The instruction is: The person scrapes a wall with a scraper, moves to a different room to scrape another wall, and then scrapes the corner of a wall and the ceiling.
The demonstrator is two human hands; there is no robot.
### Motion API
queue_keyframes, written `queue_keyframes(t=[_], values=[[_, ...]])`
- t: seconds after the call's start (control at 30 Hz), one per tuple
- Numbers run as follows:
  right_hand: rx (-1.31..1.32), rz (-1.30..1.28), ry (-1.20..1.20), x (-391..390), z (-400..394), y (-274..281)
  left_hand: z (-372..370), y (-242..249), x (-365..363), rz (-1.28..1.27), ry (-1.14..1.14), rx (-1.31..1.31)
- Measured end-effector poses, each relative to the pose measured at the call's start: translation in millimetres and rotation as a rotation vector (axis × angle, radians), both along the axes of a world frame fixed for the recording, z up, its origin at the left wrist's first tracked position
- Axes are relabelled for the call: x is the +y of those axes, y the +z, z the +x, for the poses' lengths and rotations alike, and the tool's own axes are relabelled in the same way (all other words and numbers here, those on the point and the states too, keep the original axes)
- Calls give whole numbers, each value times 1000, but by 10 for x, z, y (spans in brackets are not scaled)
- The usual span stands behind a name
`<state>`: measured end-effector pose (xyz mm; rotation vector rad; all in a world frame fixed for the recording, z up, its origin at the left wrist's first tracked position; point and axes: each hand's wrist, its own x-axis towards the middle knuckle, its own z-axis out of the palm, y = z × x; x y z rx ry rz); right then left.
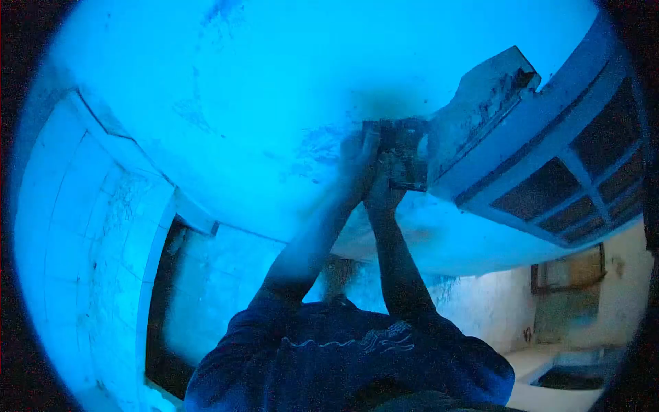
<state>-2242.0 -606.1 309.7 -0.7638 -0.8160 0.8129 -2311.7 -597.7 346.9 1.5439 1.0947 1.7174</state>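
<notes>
Both my arms stretch out in front of me toward a pale surface (pixel 274 103) lit strongly blue. My left hand (pixel 360 154) is raised against the left side of a dark, boxy piece (pixel 406 152) with a worn, patchy face, fingers bent round its edge. Lower down, my right hand (pixel 384 192) grips the same piece from below, its fingers partly hidden behind it. Blur and dim light hide the kind of this piece. Just right of it, a grey, worn, box-shaped ledge (pixel 480 110) juts out.
A dark barred frame with panes (pixel 556 189) runs along the right. Pale tiles (pixel 103 199) cover the left side, beside a dark opening (pixel 171 295). At the lower right are a brown-framed panel (pixel 566 269) and a pale basin-like ledge (pixel 549 395).
</notes>
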Motion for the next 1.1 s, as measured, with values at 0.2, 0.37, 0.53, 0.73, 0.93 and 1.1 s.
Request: queue_keyframes(t=[0.2,0.37,0.53,0.73,0.93,1.1], values=[[-765,139,-165,-39,184,-264,91,-2,-25,196,247,173],[-303,244,24,96,77,38,118,303,-122,-79,111,-156],[-216,193,-145,-94,-237,393,70,204,-66,-139,116,-138],[-725,87,46,17,283,-59,178,167,-121,-128,96,-242],[-508,270,-27,-141,177,345,211,285,-287,-266,-60,-512],[-605,225,-45,-22,221,136,101,45,-178,-341,-224,-350]])
